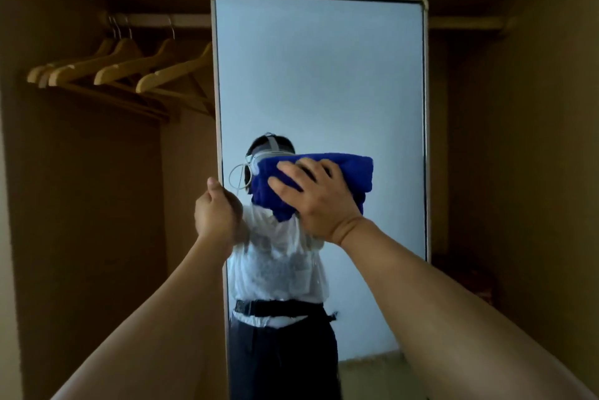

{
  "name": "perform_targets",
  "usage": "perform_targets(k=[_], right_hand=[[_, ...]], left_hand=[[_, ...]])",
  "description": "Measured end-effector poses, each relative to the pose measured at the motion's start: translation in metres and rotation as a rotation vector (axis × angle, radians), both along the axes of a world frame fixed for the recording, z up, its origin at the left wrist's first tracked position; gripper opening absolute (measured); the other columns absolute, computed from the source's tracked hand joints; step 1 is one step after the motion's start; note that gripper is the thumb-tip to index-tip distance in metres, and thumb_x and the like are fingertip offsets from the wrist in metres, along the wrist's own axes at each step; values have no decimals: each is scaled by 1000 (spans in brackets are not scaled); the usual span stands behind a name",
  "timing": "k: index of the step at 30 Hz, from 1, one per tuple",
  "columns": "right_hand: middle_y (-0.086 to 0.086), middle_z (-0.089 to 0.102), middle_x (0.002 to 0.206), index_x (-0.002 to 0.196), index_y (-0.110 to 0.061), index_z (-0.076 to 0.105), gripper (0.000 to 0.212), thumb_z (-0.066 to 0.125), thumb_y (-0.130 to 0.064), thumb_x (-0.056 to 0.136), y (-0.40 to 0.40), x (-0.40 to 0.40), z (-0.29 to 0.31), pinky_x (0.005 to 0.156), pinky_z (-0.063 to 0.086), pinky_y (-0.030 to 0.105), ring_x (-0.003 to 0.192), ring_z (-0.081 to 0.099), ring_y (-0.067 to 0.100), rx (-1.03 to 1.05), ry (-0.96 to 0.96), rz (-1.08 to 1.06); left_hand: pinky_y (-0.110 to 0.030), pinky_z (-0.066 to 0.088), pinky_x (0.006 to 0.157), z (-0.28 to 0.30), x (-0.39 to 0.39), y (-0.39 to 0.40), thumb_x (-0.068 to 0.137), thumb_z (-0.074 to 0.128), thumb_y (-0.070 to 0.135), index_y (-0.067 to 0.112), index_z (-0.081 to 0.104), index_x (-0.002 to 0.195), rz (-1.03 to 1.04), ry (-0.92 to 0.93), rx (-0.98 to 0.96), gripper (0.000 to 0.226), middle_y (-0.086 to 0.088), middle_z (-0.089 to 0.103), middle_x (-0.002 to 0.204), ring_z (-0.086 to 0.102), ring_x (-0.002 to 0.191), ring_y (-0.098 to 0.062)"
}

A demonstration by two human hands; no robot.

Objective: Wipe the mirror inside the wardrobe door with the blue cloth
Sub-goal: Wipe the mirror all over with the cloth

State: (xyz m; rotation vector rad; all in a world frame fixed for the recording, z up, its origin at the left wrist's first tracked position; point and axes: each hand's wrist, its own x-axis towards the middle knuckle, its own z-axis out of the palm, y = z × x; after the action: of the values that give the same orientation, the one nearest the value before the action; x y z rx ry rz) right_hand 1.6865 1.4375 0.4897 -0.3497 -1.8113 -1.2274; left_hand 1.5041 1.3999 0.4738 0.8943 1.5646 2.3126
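While the right hand [319,197] pressed the blue cloth [348,173] flat to the mirror [319,75] at mid-height, its grip was spread, fingers straight over a folded wad rather than curled round it; the left hand [217,212] was clenched on the mirror's left frame edge [217,127], thumb up, steadying the panel. Done well, the step called for even palm pressure, overlapping passes and a firm hold on the edge so the hinged panel would not swing away. Cloth: thick terry pile, deep blue, folded several layers, soft and absorbent by appearance, likely to drag slightly on glass. Mirror: tall rectangle, smooth and hard, rounded corners, narrow pale frame; a cloudy, streaked patch showed on the glass below the cloth, over the reflected shirt, apparently yet to be wiped; the upper glass reflected a plain pale wall. Wardrobe interior: matt brown panels, dim. Rail [155,20]: pale, round, horizontal. Hangers [129,66]: several, light varnished wood, curved shoulders, wire hooks, grouped left of the mirror.
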Motion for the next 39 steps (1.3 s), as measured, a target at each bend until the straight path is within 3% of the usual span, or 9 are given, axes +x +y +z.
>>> perform_targets(k=[3, 9, 15, 18, 20, 24, 27, 33, 39], right_hand=[[10, 59, 126, 120, -18, 64, 51, 63, -20, 70, 3, 7, 43, 87, 42, 48, 109, 56, 36, -138, 214, -51], [2, 45, 139, 136, -20, 44, 60, 57, -8, 78, 7, 25, 116, 100, 29, 45, 122, 40, 31, -266, 430, -108], [8, 55, 130, 128, -13, 54, 56, 56, -16, 73, 2, 14, 32, 86, 43, 49, 110, 52, 36, -267, 537, -73], [7, 60, 125, 124, -14, 60, 60, 70, -20, 64, 4, 12, -33, 80, 47, 47, 103, 57, 35, -230, 458, -88], [7, 60, 123, 122, -15, 61, 63, 75, -24, 61, 7, 15, -46, 79, 47, 46, 102, 58, 33, -231, 407, -92], [9, 61, 120, 121, -13, 61, 58, 72, -17, 65, 12, 23, -13, 79, 47, 47, 101, 59, 33, -184, 456, -109], [12, 55, 129, 129, -10, 52, 55, 51, -18, 75, 10, 27, 36, 86, 44, 51, 110, 53, 36, -270, 591, -143], [13, 38, 141, 143, -12, 28, 70, 62, -17, 82, 21, 48, 112, 98, 34, 50, 122, 39, 34, -417, 712, -221], [14, 44, 137, 142, -8, 29, 60, 54, -22, 88, 26, 60, 83, 89, 38, 46, 115, 45, 33, -423, 843, -244]], left_hand=[[-30, 42, 69, 0, 3, 0, 99, 30, 48, 17, 53, 70, 32, 17, 36, 48, -1, 59, 70, 58, 74, -21], [-28, 37, 54, -3, 2, 2, 99, 28, 48, 16, 48, 60, 59, 65, 59, 54, 11, 51, 36, 52, 54, -16], [-29, 42, 64, -3, 2, 5, 99, 27, 49, 17, 54, 69, 105, 71, 42, 52, 1, 58, 65, 56, 68, -19], [-41, 44, 86, -3, 1, 4, 98, 24, 52, 9, 59, 108, 106, 66, -13, 57, -5, 57, 95, 53, 92, -24], [-46, 43, 93, -3, 1, 5, 98, 24, 54, 9, 56, 119, 96, 55, -29, 59, -10, 58, 104, 54, 101, -29], [-48, 46, 91, -4, 0, 5, 97, 23, 55, 13, 58, 101, 80, 68, -18, 55, -8, 59, 93, 57, 96, -31], [-43, 47, 78, -5, 1, 3, 97, 23, 55, 16, 53, 77, 84, 88, -2, 53, -6, 59, 79, 59, 82, -27], [-38, 46, 70, -4, 3, 0, 97, 24, 53, 14, 54, 72, 76, 96, 28, 55, -7, 59, 72, 57, 70, -21], [-35, 42, 67, -5, 6, -3, 99, 24, 50, 18, 51, 71, 81, 109, 40, 51, -4, 56, 72, 53, 66, -15]])
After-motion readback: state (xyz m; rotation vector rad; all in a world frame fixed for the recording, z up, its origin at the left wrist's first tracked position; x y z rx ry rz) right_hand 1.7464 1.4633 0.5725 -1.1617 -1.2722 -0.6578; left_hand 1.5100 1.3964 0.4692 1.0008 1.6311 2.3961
